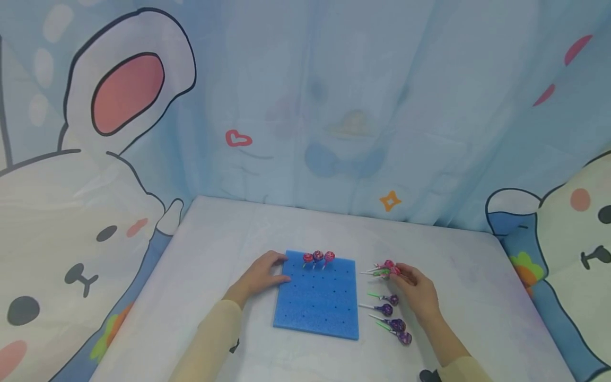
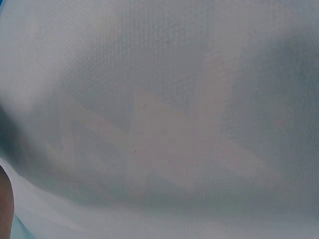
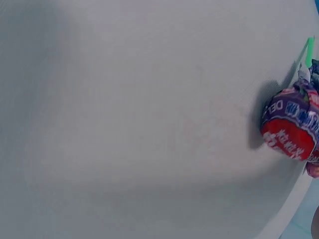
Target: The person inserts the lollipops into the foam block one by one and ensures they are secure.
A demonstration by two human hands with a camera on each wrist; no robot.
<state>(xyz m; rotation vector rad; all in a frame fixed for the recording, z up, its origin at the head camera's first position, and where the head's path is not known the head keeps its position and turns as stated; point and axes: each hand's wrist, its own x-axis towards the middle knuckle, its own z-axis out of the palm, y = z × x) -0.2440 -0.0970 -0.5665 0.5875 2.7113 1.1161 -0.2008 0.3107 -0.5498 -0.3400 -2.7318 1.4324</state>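
A blue foam board (image 1: 315, 297) with rows of small holes lies on the table, three lollipops (image 1: 318, 257) standing along its far edge. My left hand (image 1: 260, 273) rests at the board's left side, thumb and fingertips touching the edge. To the right of the board, my right hand (image 1: 420, 292) pinches a pink lollipop (image 1: 394, 270) by its head. Other pink lollipops lie right beside it, partly hidden by the fingers. Closer to me, several purple lollipops (image 1: 386, 309) lie in a column. The right wrist view catches one purple-wrapped lollipop (image 3: 289, 127) at its right edge.
A white cloth (image 1: 229, 223) covers the table. Behind it hangs a light blue curtain (image 1: 406, 106) with cartoon prints, which also borders both sides. Mostly tablecloth fills the left wrist view.
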